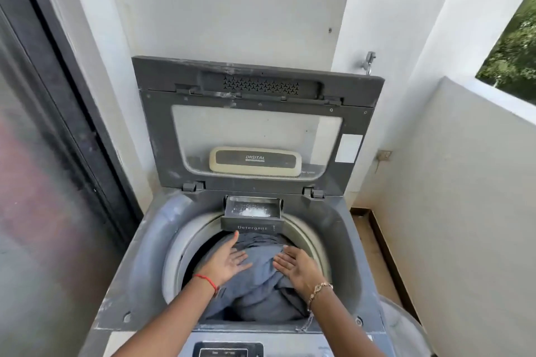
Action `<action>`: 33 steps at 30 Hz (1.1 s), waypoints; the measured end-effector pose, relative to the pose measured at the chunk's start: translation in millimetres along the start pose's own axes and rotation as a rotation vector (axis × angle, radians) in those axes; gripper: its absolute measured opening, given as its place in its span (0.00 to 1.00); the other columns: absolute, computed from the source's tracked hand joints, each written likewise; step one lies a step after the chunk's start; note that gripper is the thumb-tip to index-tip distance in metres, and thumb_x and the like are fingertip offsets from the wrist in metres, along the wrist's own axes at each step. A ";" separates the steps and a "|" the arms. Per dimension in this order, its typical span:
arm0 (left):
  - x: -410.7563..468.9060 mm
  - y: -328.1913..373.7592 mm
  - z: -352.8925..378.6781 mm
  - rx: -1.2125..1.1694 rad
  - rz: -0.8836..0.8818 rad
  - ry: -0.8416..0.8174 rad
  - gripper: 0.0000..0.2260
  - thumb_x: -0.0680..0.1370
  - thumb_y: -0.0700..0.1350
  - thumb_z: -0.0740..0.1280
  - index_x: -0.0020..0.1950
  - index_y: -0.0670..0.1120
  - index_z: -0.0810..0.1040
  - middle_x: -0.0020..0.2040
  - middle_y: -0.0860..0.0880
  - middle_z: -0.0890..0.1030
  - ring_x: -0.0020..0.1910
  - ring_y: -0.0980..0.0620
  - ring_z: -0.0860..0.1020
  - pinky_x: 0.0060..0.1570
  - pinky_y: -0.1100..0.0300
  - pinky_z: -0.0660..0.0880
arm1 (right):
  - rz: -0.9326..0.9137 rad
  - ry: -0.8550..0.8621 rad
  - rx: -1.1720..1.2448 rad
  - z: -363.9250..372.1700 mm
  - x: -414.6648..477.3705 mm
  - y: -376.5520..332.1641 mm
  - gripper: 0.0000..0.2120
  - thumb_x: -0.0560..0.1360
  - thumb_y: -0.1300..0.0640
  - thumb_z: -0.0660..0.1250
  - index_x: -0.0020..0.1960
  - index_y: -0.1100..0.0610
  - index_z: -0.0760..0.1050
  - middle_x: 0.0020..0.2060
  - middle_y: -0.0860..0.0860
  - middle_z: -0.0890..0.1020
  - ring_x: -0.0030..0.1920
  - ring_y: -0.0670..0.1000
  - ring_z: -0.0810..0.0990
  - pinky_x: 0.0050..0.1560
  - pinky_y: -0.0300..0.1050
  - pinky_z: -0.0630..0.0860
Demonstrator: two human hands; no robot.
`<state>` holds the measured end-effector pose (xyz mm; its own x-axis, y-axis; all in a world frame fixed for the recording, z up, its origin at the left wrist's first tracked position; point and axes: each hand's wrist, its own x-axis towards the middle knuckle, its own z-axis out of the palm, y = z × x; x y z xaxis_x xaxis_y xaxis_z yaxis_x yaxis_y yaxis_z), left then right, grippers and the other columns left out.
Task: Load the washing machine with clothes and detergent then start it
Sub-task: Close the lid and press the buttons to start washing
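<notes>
A grey top-loading washing machine stands in front of me with its lid raised upright. Grey-blue clothes fill the drum. At the back rim the detergent drawer is pulled out, with white powder lying in it. My left hand and my right hand hover flat over the clothes, fingers spread, palms turned toward each other, holding nothing. The left fingertips reach just under the drawer front. The control panel shows at the bottom edge.
A dark sliding glass door runs along the left. White walls close in behind and to the right, with a low parapet wall and greenery beyond. A tap is fixed on the back wall. A round grey container sits at the lower right.
</notes>
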<state>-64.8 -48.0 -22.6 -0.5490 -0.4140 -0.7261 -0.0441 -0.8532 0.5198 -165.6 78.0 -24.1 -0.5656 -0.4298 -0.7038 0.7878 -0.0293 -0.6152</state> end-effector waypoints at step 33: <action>63.2 42.6 44.1 -0.309 0.166 0.229 0.09 0.76 0.40 0.68 0.44 0.44 0.67 0.61 0.41 0.76 0.66 0.38 0.72 0.21 0.65 0.74 | -0.050 0.219 0.200 70.1 90.5 -30.8 0.19 0.70 0.63 0.73 0.55 0.72 0.72 0.50 0.63 0.77 0.51 0.60 0.79 0.34 0.36 0.80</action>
<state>-138.1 -96.5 -26.5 -0.3260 -0.5838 -0.7436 0.3011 -0.8097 0.5038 -223.9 -23.2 -44.0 -0.6266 -0.2193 -0.7479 0.7780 -0.2320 -0.5838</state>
